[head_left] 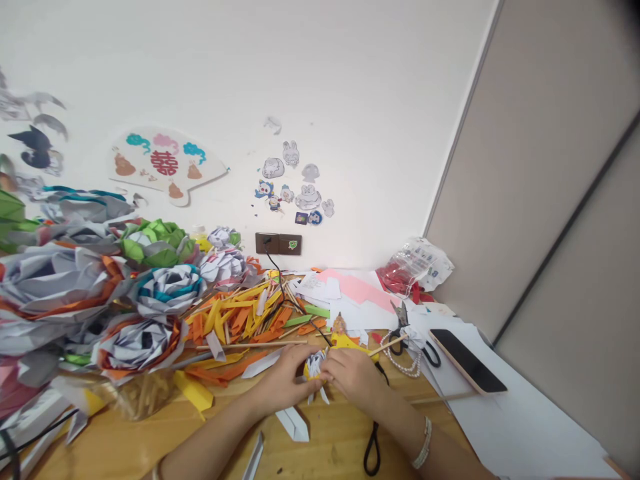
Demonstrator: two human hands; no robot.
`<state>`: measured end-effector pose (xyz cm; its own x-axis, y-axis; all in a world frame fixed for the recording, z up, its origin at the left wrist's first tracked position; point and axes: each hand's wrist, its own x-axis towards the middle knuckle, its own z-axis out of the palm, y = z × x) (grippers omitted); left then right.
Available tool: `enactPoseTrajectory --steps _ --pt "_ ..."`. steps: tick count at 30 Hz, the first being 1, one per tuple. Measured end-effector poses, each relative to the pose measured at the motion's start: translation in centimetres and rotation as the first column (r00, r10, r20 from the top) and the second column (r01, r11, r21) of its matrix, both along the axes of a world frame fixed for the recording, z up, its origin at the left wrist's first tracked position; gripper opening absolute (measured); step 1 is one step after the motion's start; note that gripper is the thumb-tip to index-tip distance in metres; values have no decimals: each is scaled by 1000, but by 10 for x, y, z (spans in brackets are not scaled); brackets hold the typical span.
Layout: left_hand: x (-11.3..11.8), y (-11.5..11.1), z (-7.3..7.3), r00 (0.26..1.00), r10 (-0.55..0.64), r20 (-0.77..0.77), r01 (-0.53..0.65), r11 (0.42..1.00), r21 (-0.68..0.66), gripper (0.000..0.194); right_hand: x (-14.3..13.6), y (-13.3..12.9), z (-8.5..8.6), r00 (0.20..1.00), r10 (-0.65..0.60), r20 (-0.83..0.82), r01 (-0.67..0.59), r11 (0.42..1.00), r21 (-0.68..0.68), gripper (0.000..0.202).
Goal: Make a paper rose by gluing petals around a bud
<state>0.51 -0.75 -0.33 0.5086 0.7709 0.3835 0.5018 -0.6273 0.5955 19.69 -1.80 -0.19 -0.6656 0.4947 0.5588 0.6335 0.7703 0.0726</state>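
A small white and yellow folded-paper flower (315, 365) is held between both hands over the wooden table (330, 440). My left hand (287, 381) curls round its left side, thumb below and fingers above. My right hand (353, 377) has its fingers pressed together on the flower's right side. A thin wooden stick (387, 346) sticks out above my right hand toward the upper right. Just below the flower lies a folded white paper strip (293, 425). A yellow object (350, 345) lies behind my right hand.
Large folded-paper flowers (167, 289) crowd the left side. Orange and yellow paper strips (240, 313) are piled behind my hands. Scissors (400, 320), a beaded string (407, 367), a phone (467, 361) and white sheets (525, 427) lie on the right. A black cable (284, 287) runs from the wall socket.
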Motion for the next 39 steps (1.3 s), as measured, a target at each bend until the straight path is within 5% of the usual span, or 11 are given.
enactPoseTrajectory --steps 22,39 --pt "0 -2 3 1000 9 -28 -10 1000 -27 46 0 2 -6 1000 17 -24 -16 998 60 30" --pt "3 -4 9 999 -16 -43 16 1000 -20 43 0 -9 15 986 -93 -137 40 936 -349 7"
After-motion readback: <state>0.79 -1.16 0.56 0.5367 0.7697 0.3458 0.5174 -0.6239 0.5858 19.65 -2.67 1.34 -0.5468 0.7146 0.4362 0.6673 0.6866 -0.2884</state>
